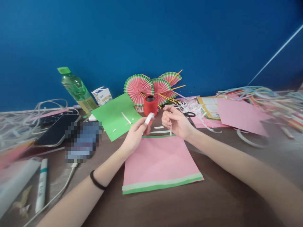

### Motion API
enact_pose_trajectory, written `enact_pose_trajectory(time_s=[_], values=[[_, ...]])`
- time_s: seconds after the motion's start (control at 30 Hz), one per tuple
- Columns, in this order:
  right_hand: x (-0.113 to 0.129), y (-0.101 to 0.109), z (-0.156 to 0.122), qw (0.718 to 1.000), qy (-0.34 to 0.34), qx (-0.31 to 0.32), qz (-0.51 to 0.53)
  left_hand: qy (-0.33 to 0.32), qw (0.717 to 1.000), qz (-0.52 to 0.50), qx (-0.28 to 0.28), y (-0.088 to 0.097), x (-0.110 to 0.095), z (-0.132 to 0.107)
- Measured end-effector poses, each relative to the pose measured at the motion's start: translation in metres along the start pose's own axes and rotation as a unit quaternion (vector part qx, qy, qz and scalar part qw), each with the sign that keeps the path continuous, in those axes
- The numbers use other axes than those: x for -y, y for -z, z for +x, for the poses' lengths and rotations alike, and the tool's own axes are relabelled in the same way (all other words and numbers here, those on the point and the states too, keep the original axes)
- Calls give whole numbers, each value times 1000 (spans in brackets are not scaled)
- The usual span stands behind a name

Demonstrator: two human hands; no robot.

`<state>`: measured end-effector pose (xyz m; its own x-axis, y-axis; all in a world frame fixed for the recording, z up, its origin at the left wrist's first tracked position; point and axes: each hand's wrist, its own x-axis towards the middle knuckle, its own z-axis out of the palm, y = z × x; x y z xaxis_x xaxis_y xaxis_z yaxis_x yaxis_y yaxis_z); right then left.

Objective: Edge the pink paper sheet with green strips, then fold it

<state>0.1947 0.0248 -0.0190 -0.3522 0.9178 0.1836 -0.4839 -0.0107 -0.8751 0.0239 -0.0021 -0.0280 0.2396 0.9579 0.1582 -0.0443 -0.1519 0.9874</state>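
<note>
Pink paper sheet [158, 159], pale and brighter green bands along its near edge, flat on the near-centre worktop [151, 209]. Raised about its far edge: left hand [137, 131] gripping a white tape roll [149, 118]; right hand [176, 121] curled closed on a white strip [170, 128]. Marker [42, 186], near left: lettering illegible.

White tape roll [149, 118]: pinched in your left fingers [142, 127], curved outer face showing, remainder hidden by your grip. Short white strip [170, 130]: narrow, hanging roughly vertical below your right fingers [167, 116]. Pink paper sheet [163, 160]: flat, beneath and nearer you than both sets of fingers; green far edge, near edge banded pale green then darker green outermost.
</note>
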Motion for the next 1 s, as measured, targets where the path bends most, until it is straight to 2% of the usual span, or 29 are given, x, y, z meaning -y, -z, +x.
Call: enact_pose_trajectory(time_s=[0.1,0.17,0.23,0.3,0.37,0.43,0.53,0.6,0.7,0.77,0.8,0.9,1.0], values=[[-14,5,0,999,-6,-30,-12,-18,994,-70,-83,6,-2,7],[-24,7,-1,998,-13,-49,-33,-38,987,-77,-137,10,-4,9],[-31,9,-1,997,-16,-53,-61,-51,983,-6,-176,16,-7,11],[-32,11,-1,994,-1,-52,-94,-41,971,152,-177,22,-12,11],[-27,12,1,990,26,-56,-129,-14,926,351,-140,28,-18,11],[-17,13,3,983,39,-65,-168,15,852,514,-103,33,-22,10],[1,17,7,964,13,-66,-258,71,757,648,-47,39,-25,8],[9,20,8,935,-18,-39,-352,89,720,687,-20,41,-24,6],[14,25,8,863,-44,-2,-503,64,693,717,-21,43,-22,5],[13,27,8,816,-55,20,-576,16,691,722,-37,43,-18,7],[11,28,8,797,-60,34,-600,-14,699,714,-39,42,-16,8],[6,29,7,756,-75,69,-647,-87,759,645,16,38,-7,12],[4,32,7,737,-94,91,-663,-104,815,564,84,33,3,13]])
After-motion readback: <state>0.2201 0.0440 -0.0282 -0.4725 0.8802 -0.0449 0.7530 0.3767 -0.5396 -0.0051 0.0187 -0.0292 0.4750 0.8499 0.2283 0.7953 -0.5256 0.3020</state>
